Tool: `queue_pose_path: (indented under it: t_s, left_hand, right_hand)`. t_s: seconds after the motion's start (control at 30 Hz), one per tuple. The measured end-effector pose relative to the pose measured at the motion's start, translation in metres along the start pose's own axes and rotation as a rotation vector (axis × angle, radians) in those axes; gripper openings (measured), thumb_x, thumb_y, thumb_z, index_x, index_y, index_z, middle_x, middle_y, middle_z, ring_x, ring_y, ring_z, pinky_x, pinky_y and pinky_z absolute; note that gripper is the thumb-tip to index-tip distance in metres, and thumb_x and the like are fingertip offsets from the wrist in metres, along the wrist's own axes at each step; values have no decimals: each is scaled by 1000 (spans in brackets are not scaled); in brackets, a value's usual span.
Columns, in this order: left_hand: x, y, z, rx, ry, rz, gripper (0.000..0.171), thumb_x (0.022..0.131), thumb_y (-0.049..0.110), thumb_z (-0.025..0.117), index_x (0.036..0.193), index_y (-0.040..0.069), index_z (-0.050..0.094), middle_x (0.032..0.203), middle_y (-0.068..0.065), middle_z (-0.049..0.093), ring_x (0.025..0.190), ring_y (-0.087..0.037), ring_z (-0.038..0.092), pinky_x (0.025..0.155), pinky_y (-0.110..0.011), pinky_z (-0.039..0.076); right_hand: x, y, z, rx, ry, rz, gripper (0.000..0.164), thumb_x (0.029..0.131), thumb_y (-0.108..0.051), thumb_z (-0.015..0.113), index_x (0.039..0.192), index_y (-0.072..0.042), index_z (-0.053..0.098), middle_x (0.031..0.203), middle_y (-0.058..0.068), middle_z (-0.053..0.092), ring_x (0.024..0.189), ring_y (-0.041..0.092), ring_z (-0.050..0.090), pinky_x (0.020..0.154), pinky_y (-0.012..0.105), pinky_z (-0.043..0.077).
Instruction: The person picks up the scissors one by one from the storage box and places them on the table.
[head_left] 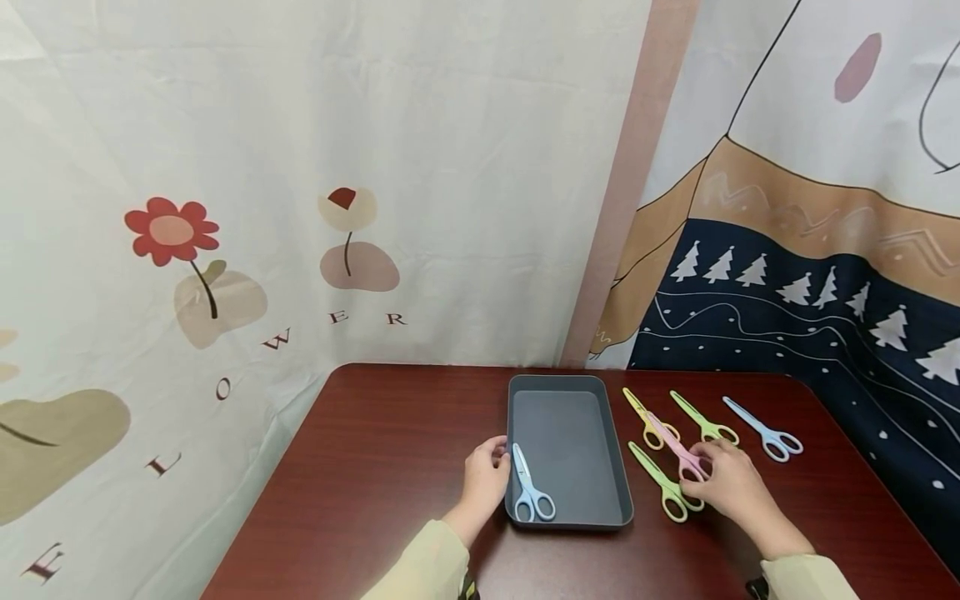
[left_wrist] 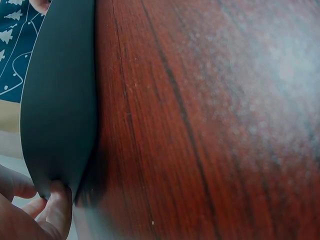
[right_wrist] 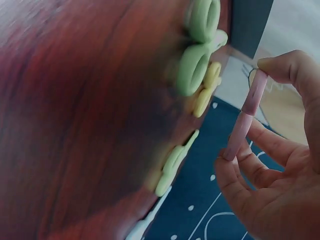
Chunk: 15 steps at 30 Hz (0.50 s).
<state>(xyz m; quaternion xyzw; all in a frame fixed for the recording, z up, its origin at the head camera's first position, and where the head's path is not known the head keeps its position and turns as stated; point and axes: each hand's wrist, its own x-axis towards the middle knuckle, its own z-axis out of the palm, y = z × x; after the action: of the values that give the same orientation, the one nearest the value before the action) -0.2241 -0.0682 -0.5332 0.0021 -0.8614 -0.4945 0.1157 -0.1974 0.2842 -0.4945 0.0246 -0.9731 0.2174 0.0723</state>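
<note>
My left hand [head_left: 486, 473] pinches the left wall of a dark grey rectangular tray [head_left: 573, 450], its fingers at the rim in the left wrist view. Inside the tray, along its left side, lie blue scissors [head_left: 531, 492]. My right hand [head_left: 727, 483] holds pink scissors [head_left: 678, 448] by the handle loops, between thumb and fingers. In the right wrist view the pink handles [right_wrist: 246, 117] stand off the tabletop. Close beneath that hand are green scissors [head_left: 663, 481]. Yellow scissors [head_left: 647, 421] lie just beyond the pink blades.
Farther back on the brown table [head_left: 390, 467] lie another pair of green scissors [head_left: 701, 417] and, at the right, blue scissors [head_left: 765, 429]. A printed curtain [head_left: 450, 167] hangs behind the table's far edge.
</note>
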Motion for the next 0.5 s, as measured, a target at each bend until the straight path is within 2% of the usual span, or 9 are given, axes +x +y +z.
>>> queue_pose_path:
  t_s: [0.33, 0.5]
  left_hand:
    - [-1, -2, 3, 10, 0, 14, 24, 85, -3, 60, 108, -3, 66, 88, -11, 67, 76, -19, 65, 66, -24, 52]
    - [-2, -4, 4, 8, -4, 19, 24, 85, -3, 60, 108, -3, 66, 88, -10, 66, 76, -18, 64, 67, -24, 52]
  right_hand:
    - [-8, 20, -2, -40, -63, 69, 57, 61, -29, 81, 103, 5, 63, 102, 26, 56, 91, 44, 52, 72, 53, 45]
    - [-11, 31, -1, -70, -82, 88, 59, 61, -28, 81, 103, 7, 62, 99, 25, 55, 89, 44, 52, 73, 53, 45]
